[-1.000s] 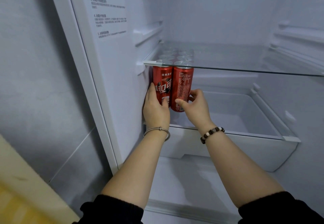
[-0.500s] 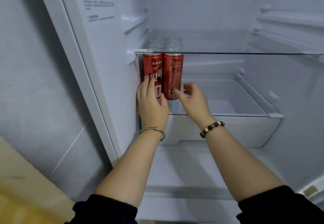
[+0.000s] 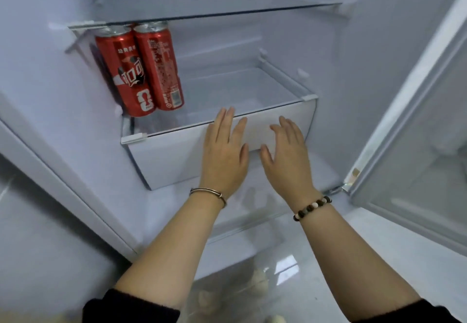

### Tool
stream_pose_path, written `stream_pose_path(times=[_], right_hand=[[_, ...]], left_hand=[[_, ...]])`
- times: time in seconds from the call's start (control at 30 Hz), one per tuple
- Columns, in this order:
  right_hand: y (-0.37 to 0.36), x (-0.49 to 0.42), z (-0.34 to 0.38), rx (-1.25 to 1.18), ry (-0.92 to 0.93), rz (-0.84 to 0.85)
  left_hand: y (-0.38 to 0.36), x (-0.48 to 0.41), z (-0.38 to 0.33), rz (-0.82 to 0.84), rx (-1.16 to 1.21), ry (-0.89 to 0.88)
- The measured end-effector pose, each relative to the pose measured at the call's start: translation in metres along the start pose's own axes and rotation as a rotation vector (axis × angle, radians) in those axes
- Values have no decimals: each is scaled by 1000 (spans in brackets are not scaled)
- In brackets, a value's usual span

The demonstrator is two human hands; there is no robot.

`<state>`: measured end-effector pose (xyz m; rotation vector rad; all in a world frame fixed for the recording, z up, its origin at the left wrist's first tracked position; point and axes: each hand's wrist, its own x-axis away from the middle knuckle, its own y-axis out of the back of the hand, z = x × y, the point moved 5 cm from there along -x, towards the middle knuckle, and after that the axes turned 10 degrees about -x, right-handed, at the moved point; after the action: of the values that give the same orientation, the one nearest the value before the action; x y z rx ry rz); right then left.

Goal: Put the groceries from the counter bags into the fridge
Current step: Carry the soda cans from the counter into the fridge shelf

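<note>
Two tall red drink cans [image 3: 141,70] stand side by side at the left end of a glass shelf [image 3: 252,110] inside the open fridge, with more cans behind them. My left hand [image 3: 225,153] and my right hand [image 3: 288,153] hover empty in front of the white drawer [image 3: 177,156] under that shelf, fingers straight and spread, to the right of and below the cans. Neither hand touches the cans. No counter bags are in view.
An upper glass shelf [image 3: 227,14] sits just above the can tops. The fridge door [image 3: 417,133] stands open on the right. The fridge's left wall [image 3: 50,82] is close beside the cans. A glass-covered compartment [image 3: 252,284] with pale items lies at the bottom.
Both hands have let go of the cans and drawn back and to the right, in front of the drawer. The cans stay on the shelf. The camera has tilted down and right.
</note>
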<state>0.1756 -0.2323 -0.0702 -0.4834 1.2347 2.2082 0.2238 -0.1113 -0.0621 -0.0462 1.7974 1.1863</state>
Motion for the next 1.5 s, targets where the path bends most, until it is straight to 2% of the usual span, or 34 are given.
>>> stream_pose_path(times=[0.17, 0.47, 0.63, 0.87, 1.1, 1.3, 1.5], right_hand=[[44, 56, -49, 56, -201, -11], [142, 152, -111, 178, -387, -110], [220, 216, -144, 269, -521, -136], [351, 337, -185, 475, -756, -223], [456, 473, -188, 660, -1004, -289], [531, 589, -157, 764, -1235, -479], [576, 684, -121, 830, -1444, -633]], left_hand=[[-28, 25, -56, 151, 79, -119], [-36, 52, -192, 309, 214, -326], [-23, 80, -290, 337, 314, -438], [7, 134, -458, 460, 400, -675], [50, 205, -612, 455, 473, -911], [108, 279, -722, 482, 531, -1128], [165, 345, -803, 508, 691, -1302]])
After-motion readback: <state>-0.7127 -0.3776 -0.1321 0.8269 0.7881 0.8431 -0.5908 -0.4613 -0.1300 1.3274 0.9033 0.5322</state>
